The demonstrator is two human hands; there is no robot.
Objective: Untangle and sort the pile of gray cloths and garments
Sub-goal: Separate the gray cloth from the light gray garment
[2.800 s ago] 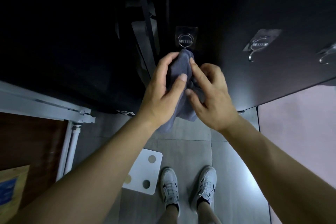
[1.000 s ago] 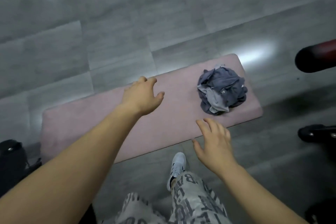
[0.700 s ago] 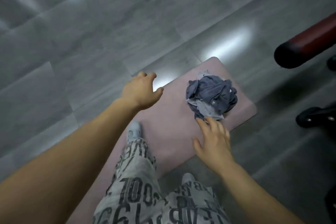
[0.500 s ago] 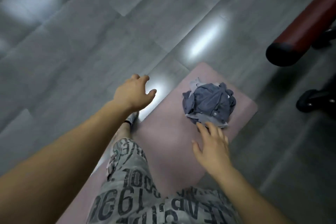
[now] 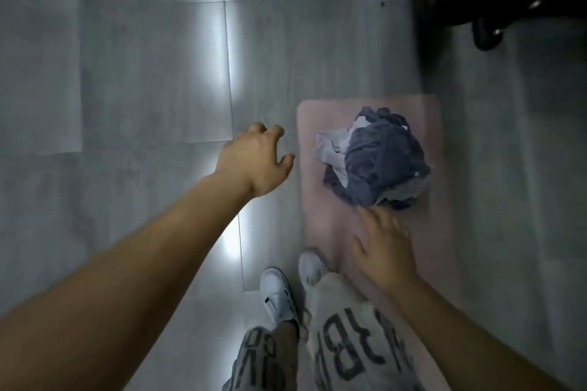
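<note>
Gray tiled floor point(image 5: 127, 73). Pink surface point(image 5: 317, 216) at right. Pile of gray cloths point(image 5: 378, 159) bunched at its far end. Right hand point(image 5: 384, 251) flat, fingers extended, tips at the pile's near edge, gripping nothing. Left hand point(image 5: 257, 162) over the floor beside the surface, loosely curled, empty.

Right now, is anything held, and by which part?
Nothing is held. The left hand is empty beside the mat; the right hand, fingers straight, reaches toward the cloth pile.
</note>
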